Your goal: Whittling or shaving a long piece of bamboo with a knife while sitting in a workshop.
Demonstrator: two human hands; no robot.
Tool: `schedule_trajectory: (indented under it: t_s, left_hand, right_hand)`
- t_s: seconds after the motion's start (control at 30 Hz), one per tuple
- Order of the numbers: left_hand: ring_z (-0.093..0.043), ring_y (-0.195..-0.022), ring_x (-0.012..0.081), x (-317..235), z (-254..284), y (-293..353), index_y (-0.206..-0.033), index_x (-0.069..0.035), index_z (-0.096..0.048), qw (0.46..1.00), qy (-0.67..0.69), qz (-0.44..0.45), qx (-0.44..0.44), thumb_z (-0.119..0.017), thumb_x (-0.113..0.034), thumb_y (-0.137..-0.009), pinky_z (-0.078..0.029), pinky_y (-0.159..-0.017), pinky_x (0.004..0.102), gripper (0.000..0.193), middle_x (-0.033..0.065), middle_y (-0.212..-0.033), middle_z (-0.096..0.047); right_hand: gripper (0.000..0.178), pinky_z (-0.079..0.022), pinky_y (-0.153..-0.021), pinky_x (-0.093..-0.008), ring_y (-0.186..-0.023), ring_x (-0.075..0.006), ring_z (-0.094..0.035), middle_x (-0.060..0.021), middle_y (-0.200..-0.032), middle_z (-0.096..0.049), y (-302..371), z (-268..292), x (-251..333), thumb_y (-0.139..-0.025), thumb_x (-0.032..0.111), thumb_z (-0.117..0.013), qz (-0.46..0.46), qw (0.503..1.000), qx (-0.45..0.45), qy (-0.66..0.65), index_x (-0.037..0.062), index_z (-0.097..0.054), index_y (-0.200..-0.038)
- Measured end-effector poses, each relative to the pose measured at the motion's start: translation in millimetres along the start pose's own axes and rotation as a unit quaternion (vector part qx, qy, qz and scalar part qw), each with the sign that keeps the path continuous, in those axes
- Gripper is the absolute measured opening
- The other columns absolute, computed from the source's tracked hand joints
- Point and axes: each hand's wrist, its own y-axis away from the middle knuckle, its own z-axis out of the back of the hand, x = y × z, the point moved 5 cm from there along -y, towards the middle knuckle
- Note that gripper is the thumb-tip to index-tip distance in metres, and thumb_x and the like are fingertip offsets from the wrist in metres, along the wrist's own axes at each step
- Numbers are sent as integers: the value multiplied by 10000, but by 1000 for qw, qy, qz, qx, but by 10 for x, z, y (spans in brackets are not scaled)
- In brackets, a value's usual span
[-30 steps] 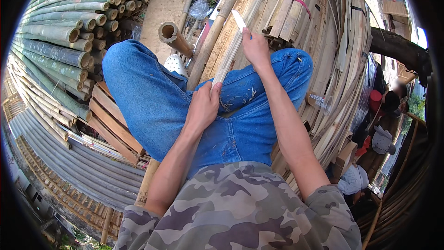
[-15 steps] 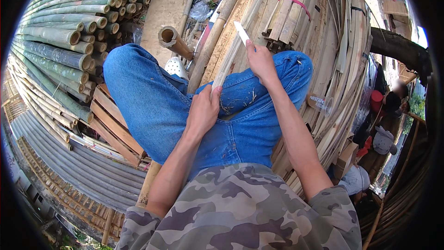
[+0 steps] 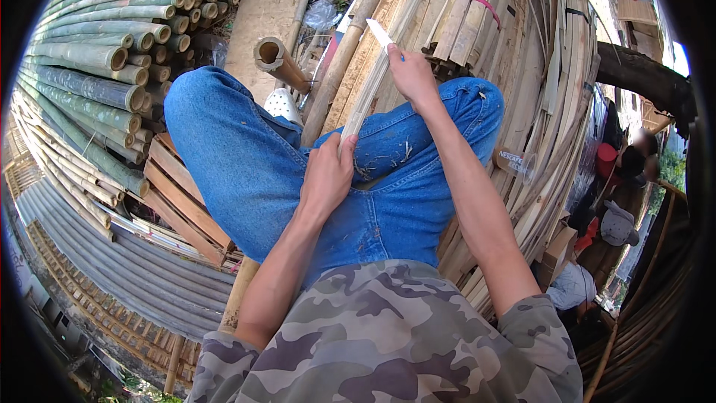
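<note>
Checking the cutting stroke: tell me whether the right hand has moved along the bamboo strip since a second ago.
Yes. The right hand with the knife has slid slightly up the bamboo strip, away from the left hand and toward the pink-banded bundle.

Short-sleeved camouflage T-shirt (image 3: 388, 336): blotchy pattern in grey, olive-tan and dark brown, sleeves ending just past the shoulders. Both forearms bare below that, no watch, no bands, no gloves on left hand (image 3: 328, 179) or right hand (image 3: 412, 78). Blue denim jeans (image 3: 246, 164), mid-wash, visible seams, cloth creased at the knees. Pale shavings and fibres stuck on the denim over the right thigh. White perforated clog (image 3: 284, 104) showing past the left knee.
</note>
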Motion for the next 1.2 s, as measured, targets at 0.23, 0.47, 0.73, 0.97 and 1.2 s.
schedule_trajectory:
  t_s: [0.23, 0.47, 0.73, 0.97, 1.2]
  left_hand:
    - [-539, -593, 415, 29, -9, 2, -844, 62, -567, 1000, 0, 11, -2, -492, -322, -1021, -403, -587, 459, 430, 255, -651, -554]
    - [-551, -601, 415, 25, -17, 0, -853, 62, -577, 1000, -2, 10, -5, -492, -319, -1022, -406, -583, 454, 425, 253, -653, -562]
    - [-606, -789, 515, -54, 22, 1, -871, 65, -581, 999, -8, 37, 28, -484, -304, -1020, -453, -691, 540, 410, 329, -763, -613]
    - [-605, -792, 515, -37, 14, 5, -874, 63, -575, 1000, -12, 23, 17, -473, -307, -1025, -448, -688, 545, 412, 328, -758, -610]
    - [-597, -804, 522, -58, 35, 10, -874, 62, -569, 999, -34, 22, 20, -466, -310, -1028, -446, -693, 546, 415, 329, -771, -608]
  right_hand:
    - [544, -470, -849, -509, -937, -494, -611, -313, -887, -645, 167, 47, 96, -991, 432, -412, -41, 998, 39, 7, -40, -667, -898]
    - [551, -473, -849, -507, -934, -500, -607, -311, -886, -646, 201, 52, 44, -991, 440, -412, -43, 998, 36, -5, -39, -665, -894]
    - [542, -470, -838, -516, -922, -508, -605, -322, -874, -638, 310, 95, 73, -993, 423, -419, -43, 999, 30, 1, -46, -662, -870]
    - [560, -473, -843, -509, -925, -504, -608, -321, -881, -642, 306, 98, 1, -992, 432, -417, -45, 998, 36, 5, -56, -670, -887]
    - [583, -479, -854, -494, -934, -486, -624, -325, -890, -648, -11, 13, 80, -983, 453, -414, -40, 997, 67, 15, -66, -677, -933]
